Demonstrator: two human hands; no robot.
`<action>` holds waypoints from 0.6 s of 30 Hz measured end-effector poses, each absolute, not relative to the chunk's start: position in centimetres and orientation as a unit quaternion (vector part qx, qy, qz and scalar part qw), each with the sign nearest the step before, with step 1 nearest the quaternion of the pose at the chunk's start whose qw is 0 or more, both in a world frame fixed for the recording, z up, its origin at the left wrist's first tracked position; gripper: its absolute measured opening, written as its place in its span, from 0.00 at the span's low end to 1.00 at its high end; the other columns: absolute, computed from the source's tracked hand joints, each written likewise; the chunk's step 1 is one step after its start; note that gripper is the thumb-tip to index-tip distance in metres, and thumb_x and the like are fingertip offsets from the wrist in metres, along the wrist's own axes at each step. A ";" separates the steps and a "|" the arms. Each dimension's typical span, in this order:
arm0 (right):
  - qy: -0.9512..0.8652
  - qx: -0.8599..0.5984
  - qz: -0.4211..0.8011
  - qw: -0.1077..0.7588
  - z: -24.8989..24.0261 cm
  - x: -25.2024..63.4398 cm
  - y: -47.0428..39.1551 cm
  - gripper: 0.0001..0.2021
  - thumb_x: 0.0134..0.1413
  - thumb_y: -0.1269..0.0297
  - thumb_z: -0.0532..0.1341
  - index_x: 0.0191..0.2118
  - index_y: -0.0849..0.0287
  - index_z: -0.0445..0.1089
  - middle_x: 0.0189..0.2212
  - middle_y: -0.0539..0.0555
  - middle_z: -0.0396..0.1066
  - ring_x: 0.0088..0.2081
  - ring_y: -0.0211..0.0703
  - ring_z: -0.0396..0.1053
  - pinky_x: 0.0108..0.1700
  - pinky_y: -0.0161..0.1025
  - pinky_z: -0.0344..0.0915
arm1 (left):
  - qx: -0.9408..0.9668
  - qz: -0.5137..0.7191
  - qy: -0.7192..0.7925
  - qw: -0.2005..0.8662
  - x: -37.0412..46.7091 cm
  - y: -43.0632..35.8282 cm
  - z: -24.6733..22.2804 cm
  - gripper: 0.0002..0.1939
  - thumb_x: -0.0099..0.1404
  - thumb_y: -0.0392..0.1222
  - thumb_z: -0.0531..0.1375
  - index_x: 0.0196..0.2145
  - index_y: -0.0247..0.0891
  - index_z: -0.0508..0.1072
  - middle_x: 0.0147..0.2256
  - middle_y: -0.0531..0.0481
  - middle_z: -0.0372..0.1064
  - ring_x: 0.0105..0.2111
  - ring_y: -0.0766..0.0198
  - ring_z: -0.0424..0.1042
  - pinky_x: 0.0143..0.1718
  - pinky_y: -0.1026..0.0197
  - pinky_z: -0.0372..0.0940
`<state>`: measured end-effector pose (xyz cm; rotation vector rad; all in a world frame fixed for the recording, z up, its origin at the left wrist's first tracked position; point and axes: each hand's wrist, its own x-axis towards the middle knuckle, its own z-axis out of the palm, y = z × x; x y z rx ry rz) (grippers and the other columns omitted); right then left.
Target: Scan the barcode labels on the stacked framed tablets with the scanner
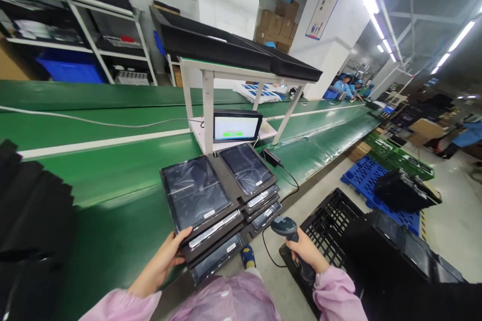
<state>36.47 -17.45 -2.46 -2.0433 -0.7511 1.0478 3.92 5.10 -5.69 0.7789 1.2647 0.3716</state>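
Note:
My right hand (307, 248) is wrapped around the handle of a dark barcode scanner (285, 226), held to the right of the stacked trays with its head toward them. My left hand (169, 256) grips the near left edge of a black tray (227, 173), thumb on top and fingers below. In the upper tray lie two film-covered tablets, a left one (196, 191) and a right one (246, 168), each with a small white label. More labelled tablets (218, 258) show at the near edges of the trays beneath.
A small lit screen (237, 127) stands under a white-legged rack (208, 105) on the green bench (124, 170). Dark stacked trays (33, 220) are at left. Black crate (327, 225) and blue pallet (361, 175) stand on the floor at right. Co-workers (344, 85) sit far off.

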 end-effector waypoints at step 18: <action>-0.363 -0.758 0.465 0.279 -0.5 41.6 -14.8 0.24 0.42 0.60 0.54 0.48 0.61 0.56 0.14 0.40 0.59 0.14 0.36 0.57 0.16 0.32 0.55 | 0.267 0.262 0.649 0.662 4.5 2.8 -5.9 0.43 0.42 0.57 0.69 0.53 0.35 0.62 0.51 0.37 0.66 0.44 0.52 0.71 0.40 0.55 0.67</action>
